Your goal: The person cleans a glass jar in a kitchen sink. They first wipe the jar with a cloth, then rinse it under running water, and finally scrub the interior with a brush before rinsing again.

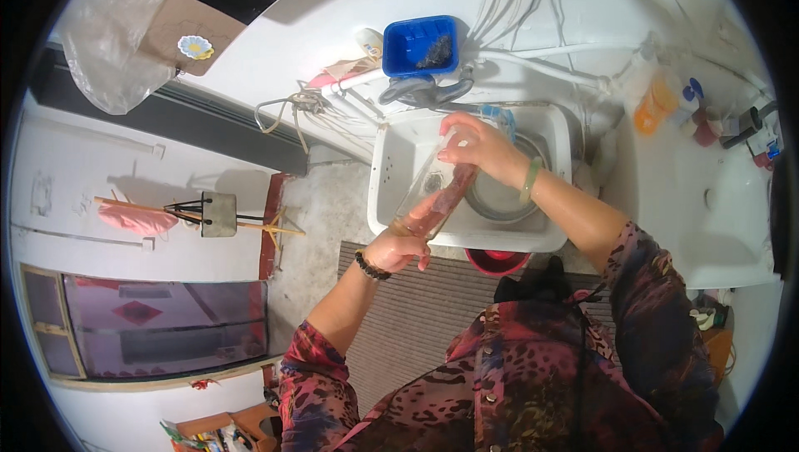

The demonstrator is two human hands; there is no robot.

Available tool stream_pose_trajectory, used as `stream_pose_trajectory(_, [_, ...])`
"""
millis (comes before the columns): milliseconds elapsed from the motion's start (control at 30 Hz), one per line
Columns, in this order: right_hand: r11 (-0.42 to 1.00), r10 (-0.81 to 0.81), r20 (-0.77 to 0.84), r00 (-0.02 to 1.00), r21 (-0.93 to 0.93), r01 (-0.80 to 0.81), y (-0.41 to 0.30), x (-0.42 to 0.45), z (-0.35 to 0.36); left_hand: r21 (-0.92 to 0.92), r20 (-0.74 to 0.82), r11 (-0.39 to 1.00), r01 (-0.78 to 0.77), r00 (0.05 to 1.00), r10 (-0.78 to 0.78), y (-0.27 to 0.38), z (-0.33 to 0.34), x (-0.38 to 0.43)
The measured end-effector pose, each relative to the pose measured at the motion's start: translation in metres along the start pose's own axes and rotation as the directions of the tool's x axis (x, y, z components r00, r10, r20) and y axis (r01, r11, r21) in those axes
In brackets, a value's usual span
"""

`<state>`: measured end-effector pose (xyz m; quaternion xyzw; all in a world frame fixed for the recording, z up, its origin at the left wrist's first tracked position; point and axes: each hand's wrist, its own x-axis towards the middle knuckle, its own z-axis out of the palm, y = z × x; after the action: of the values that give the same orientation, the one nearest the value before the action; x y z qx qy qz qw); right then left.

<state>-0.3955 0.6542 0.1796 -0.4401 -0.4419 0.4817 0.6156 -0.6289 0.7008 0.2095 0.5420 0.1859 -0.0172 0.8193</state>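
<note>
Over a white sink (376,202), both hands hold a clear see-through container (419,185), tilted on edge. My left hand (402,249), with a dark beaded bracelet above it, grips the lower end; some of its fingers show through the clear wall. At the upper end, my right hand (484,145) has its thumb and fingers on the rim, a pale green bangle on its wrist. A round metal basin (499,217) sits in the sink's right side, partly hidden by my right hand and forearm. Left of it, the drain (433,182) shows behind the container.
A grey faucet (415,92) reaches over the sink's back edge. Behind it stands a blue plastic basket (399,52) holding a steel wool scrubber (437,52). Something blue (499,117) lies by the spout. A white bathtub (661,221) is at the right; a red basin (496,263) sits below the sink.
</note>
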Motion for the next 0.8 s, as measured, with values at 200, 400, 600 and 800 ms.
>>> stream_pose_trajectory(200, [0.974, 0.221, -0.067, 0.973, 0.056, -0.217, -0.001, -0.005, 0.007, 0.967, 0.1, 0.21, -0.143, 0.975, 0.2, 0.007, 0.003, 0.017])
stream_pose_trajectory(400, [0.99, 0.119, -0.018, 0.993, -0.068, -0.12, 0.005, 0.0, 0.0, 0.681, 0.02, 0.721, -0.133, 0.987, 0.162, -0.004, 0.009, 0.014])
stream_pose_trajectory(600, [0.965, -0.223, 0.11, 0.969, -0.116, 0.235, -0.01, 0.006, -0.002, -0.421, 0.054, 0.906, -0.048, 0.996, 0.078, -0.012, 0.01, -0.002])
stream_pose_trajectory(800, [0.92, 0.391, 0.017, 0.92, -0.052, -0.39, -0.048, 0.011, -0.002, 0.89, 0.015, 0.436, -0.131, 0.966, 0.259, 0.033, 0.013, 0.015])
